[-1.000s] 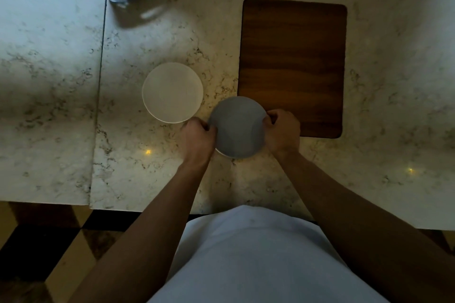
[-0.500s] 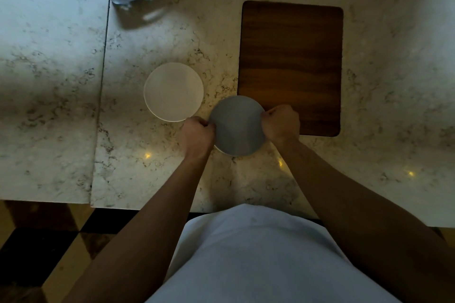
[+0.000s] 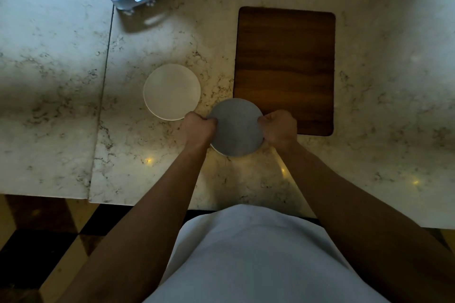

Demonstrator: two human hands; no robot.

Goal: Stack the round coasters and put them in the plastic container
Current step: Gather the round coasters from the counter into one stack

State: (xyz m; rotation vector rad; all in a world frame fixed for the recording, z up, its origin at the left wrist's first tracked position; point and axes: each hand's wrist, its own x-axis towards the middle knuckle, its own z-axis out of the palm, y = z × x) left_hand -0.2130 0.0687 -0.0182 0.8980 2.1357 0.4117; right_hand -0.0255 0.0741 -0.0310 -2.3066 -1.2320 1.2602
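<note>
Your left hand (image 3: 197, 128) and right hand (image 3: 278, 128) each pinch an edge of the grey coaster stack (image 3: 236, 128), at the wooden board's (image 3: 285, 56) near left corner. You're mid-stacking, it seems: next, set it squarely on the white coaster (image 3: 171, 92) left of the board.

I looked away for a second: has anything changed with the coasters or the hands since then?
Hardly anything. The left hand and right hand keep gripping the grey coaster by opposite edges, in the same spot. The white coaster and wooden board stayed put.
</note>
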